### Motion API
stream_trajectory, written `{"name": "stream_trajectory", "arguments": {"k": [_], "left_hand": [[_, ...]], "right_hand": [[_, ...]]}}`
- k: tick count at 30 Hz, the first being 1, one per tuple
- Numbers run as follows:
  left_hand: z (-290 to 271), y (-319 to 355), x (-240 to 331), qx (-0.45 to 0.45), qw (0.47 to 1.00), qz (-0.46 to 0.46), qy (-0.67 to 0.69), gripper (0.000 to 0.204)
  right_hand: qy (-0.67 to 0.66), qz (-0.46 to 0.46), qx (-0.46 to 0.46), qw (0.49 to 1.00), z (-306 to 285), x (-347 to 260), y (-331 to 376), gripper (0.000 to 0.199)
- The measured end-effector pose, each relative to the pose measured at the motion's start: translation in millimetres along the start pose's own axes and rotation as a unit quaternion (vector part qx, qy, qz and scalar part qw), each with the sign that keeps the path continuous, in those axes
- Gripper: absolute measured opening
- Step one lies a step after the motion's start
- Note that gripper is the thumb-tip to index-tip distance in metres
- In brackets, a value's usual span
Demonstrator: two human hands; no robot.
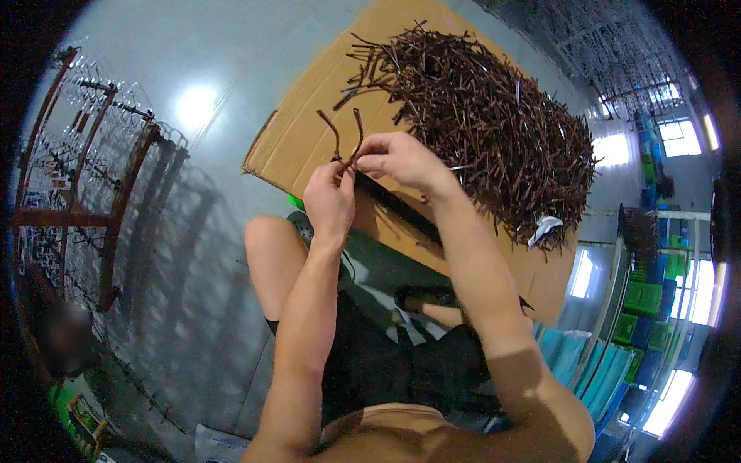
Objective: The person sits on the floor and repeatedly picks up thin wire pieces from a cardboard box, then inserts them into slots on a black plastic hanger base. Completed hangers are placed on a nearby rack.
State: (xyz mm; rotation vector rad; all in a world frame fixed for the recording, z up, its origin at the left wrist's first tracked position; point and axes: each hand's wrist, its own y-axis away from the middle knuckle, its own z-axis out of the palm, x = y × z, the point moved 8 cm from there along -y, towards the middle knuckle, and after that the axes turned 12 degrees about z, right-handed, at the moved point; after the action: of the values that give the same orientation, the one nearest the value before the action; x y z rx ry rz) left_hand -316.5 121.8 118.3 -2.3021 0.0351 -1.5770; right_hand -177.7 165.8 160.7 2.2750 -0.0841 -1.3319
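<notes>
In front of me, over the near left part of a cardboard sheet (289, 147), my hands meet. My left hand (330, 202) is closed, its fingertips pinching the lower ends of thin dark brown curved strips (358, 127). Two of these strips stick up above the fingers, their tips spread apart. My right hand (403, 160) comes in from the right, thumb and forefinger closed at the same strips. The exact grip points are partly hidden by the fingers. Just below my hands, a long dark bar-like piece (397, 207) lies slantwise on the cardboard.
A big heap of similar brown strips (494, 116) covers the cardboard's far right, with a crumpled white scrap (545, 230) at its near edge. Rusty racks with wire hooks (116, 193) stand at left. Green crates (644, 297) sit on shelving at right. Another person (65, 339) is at far left.
</notes>
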Motion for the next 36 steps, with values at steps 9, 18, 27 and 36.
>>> {"name": "stream_trajectory", "arguments": {"k": [9, 18, 27, 36], "left_hand": [[-27, -10, 13, -0.017, 0.996, -0.041, -0.078, 0.018], [-12, -11, 11, -0.039, 0.999, -0.007, -0.024, 0.019], [-5, -3, 18, -0.005, 0.997, 0.070, -0.034, 0.015], [1, -2, 20, -0.027, 0.992, 0.102, -0.072, 0.011]], "right_hand": [[0.120, 0.195, 0.333, 0.915, -44, -10, -112, 0.055], [0.165, 0.257, 0.231, 0.924, -28, 28, -99, 0.056], [-0.353, 0.069, 0.145, 0.922, -27, 44, 12, 0.008], [-0.212, -0.083, 0.290, 0.930, 1, 22, 40, 0.021]]}}
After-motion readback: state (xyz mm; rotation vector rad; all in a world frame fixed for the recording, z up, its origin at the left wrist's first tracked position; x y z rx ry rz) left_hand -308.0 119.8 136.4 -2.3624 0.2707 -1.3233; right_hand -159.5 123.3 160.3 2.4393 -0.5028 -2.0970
